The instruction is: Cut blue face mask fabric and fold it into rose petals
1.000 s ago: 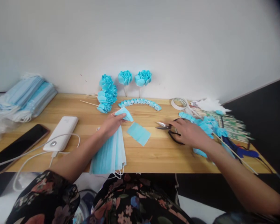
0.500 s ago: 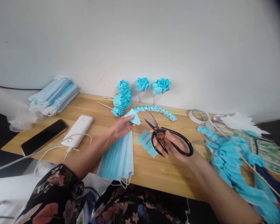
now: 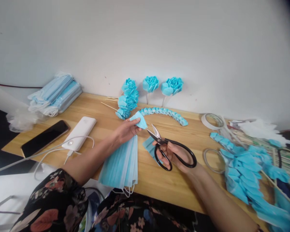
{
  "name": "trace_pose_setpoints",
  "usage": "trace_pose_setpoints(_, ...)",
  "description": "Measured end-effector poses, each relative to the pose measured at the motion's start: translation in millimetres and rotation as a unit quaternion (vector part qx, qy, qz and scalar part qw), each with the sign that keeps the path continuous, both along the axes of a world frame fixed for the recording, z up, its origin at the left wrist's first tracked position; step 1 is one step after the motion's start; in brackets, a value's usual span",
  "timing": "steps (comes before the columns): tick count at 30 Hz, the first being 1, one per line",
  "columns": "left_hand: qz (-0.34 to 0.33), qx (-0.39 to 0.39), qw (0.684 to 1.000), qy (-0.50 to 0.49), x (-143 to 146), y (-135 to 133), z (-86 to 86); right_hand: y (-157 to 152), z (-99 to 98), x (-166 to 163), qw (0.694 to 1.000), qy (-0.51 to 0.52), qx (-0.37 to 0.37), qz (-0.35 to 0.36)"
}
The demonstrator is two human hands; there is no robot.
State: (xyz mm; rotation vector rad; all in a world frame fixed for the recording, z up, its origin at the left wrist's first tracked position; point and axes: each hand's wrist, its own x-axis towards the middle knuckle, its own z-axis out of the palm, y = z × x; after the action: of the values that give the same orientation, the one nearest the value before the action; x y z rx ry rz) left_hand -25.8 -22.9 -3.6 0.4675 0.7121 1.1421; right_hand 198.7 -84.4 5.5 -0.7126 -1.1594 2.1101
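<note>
From here, the left hand (image 3: 126, 131) pinches a folded blue piece (image 3: 140, 120) tight, the right hand (image 3: 178, 155) closed around open-bladed scissors (image 3: 159, 141).

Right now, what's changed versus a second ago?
The right hand has carried the scissors left, open, close to the folded blue piece. Hand and scissors now partly hide the flat blue piece. The left hand still pinches the folded blue piece; blue flowers stayed put.

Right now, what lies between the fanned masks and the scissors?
In the head view, a flat blue piece lies there, partly hidden by the scissors.
</note>
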Motion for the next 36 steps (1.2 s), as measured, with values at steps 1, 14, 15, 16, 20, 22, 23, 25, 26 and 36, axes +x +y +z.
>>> trace_pose_setpoints(1, 0.0, 0.002, 1.0, 0.0, 0.3, -0.2, 0.0, 0.2, -0.4, -0.1, 1.0, -0.001, -0.001, 0.0)
trace_pose_setpoints(14, -0.016, -0.002, 1.0, 0.005, 4.5, -5.8, 2.4, 0.3, -6.5, -7.6, 1.0, -0.009, 0.01, -0.013)
trace_pose_setpoints(15, -0.02, -0.001, 1.0, 0.007, 4.9, -6.5, 1.8, 0.1, -7.5, -8.5, 1.0, -0.011, 0.013, -0.017)
trace_pose_setpoints(16, -0.025, 0.002, 1.0, 0.01, 5.3, -7.2, 1.2, -0.1, -8.4, -9.6, 1.0, -0.011, 0.017, -0.021)
trace_pose_setpoints(20, -0.053, 0.03, 0.998, 0.019, 6.3, -9.4, -1.4, -1.0, -10.2, -13.3, 1.0, -0.004, 0.019, -0.021)
trace_pose_setpoints(22, -0.063, 0.044, 0.997, 0.026, 6.3, -9.7, -2.6, -1.2, -9.3, -14.3, 0.999, 0.003, 0.018, -0.029)
trace_pose_setpoints(23, -0.065, 0.049, 0.996, 0.029, 6.1, -9.6, -3.0, -1.3, -8.4, -14.6, 0.999, 0.006, 0.018, -0.037)
trace_pose_setpoints(25, -0.065, 0.057, 0.996, 0.033, 5.9, -9.1, -3.4, -1.5, -6.2, -15.0, 0.999, 0.011, 0.015, -0.05)
trace_pose_setpoints(26, -0.064, 0.059, 0.996, 0.035, 5.8, -9.0, -3.3, -1.8, -5.1, -15.2, 0.998, 0.013, 0.014, -0.054)
trace_pose_setpoints(36, -0.045, 0.073, 0.996, 0.038, 7.2, -10.0, 2.6, -5.3, -4.0, -19.3, 0.996, 0.034, -0.007, -0.081)
